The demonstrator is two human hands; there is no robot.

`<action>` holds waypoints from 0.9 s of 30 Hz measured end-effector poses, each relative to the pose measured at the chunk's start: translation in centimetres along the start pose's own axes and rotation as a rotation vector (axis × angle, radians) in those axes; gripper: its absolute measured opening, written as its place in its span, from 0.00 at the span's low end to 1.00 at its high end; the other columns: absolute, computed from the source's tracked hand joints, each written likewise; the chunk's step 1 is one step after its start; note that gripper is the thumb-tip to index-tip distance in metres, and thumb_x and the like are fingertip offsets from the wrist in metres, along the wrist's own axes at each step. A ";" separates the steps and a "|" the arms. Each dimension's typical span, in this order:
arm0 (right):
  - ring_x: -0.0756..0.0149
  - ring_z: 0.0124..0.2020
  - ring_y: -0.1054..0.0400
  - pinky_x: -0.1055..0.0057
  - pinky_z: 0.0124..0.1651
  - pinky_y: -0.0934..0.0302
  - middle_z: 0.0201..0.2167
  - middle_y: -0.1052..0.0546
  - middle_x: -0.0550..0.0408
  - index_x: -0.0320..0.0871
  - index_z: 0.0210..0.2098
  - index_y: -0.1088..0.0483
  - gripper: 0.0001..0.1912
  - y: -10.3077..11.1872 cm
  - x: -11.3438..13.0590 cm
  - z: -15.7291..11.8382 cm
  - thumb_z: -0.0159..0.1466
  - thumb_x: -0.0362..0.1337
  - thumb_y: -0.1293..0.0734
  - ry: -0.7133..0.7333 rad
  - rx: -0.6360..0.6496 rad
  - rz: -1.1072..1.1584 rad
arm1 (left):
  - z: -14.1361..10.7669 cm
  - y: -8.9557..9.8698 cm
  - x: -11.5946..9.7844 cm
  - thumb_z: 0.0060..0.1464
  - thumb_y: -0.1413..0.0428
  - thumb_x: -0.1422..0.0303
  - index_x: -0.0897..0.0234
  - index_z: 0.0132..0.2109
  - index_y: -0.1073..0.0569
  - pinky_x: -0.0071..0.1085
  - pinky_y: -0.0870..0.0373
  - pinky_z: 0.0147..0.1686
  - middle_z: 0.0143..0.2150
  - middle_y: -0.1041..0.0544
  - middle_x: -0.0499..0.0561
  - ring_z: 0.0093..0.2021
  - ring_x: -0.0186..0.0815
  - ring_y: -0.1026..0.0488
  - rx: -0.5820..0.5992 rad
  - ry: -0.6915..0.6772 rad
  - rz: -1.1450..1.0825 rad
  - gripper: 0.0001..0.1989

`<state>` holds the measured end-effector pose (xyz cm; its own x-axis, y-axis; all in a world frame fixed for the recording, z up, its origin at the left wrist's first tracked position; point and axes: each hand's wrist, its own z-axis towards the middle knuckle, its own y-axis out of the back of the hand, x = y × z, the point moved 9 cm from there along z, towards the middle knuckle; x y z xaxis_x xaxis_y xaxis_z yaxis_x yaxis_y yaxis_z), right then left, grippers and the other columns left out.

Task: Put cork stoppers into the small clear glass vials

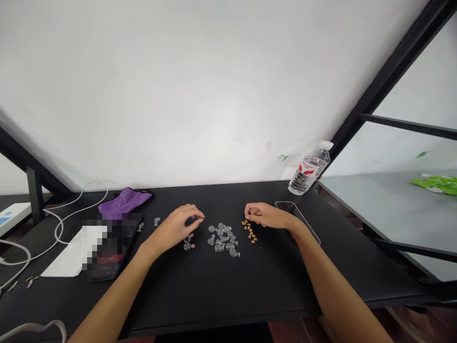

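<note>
Many small corks (250,233) beside right hand (247,215), fingertips nearly closed, left hand (204,217) slightly parted, holds unclear

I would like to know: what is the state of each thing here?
Left hand: fingertips nearly together
Right hand: fingers curled
Water bottle: capped
Middle glass bottles: uncorked
Glass bottles by left hand: corked
Corks: loose
Purple cloth: crumpled
Right phone: screen dark
Left phone: screen lit

Bottles (224,238) lie left of the corks (250,231).
</note>
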<state>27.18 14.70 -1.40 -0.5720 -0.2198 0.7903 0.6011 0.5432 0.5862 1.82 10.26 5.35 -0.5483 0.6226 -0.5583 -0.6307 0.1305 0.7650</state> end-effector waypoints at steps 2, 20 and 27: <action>0.71 0.23 0.42 0.75 0.25 0.44 0.23 0.36 0.62 0.43 0.37 0.32 0.14 0.0 0.1 -0.1 0.68 0.48 0.36 -0.001 -0.003 -0.013 | -0.2 0.6 1.9 0.66 0.44 0.66 0.58 0.46 0.21 0.32 0.31 0.41 0.41 0.22 0.49 0.41 0.36 0.26 0.060 0.089 0.020 0.07; 0.70 0.25 0.47 0.72 0.29 0.50 0.23 0.40 0.63 0.44 0.36 0.33 0.14 1.7 5.8 -1.1 0.71 0.47 0.37 0.167 -0.351 -0.048 | 0.0 -0.6 1.7 0.63 0.41 0.69 0.61 0.39 0.24 0.32 0.32 0.41 0.38 0.23 0.49 0.38 0.35 0.27 0.041 0.050 -0.062 0.03; 0.70 0.25 0.44 0.72 0.30 0.49 0.23 0.36 0.63 0.44 0.36 0.31 0.13 -3.7 11.0 -0.7 0.73 0.46 0.38 0.304 -0.203 -0.062 | 0.0 -1.5 -3.6 0.65 0.41 0.70 0.62 0.42 0.24 0.31 0.31 0.38 0.38 0.25 0.51 0.36 0.33 0.29 -0.175 -0.146 -0.248 0.01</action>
<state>19.02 9.67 5.24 -0.4375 -0.4948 0.7509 0.6863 0.3557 0.6343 4.72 7.79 6.20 -0.2901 0.6943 -0.6586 -0.8264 0.1654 0.5383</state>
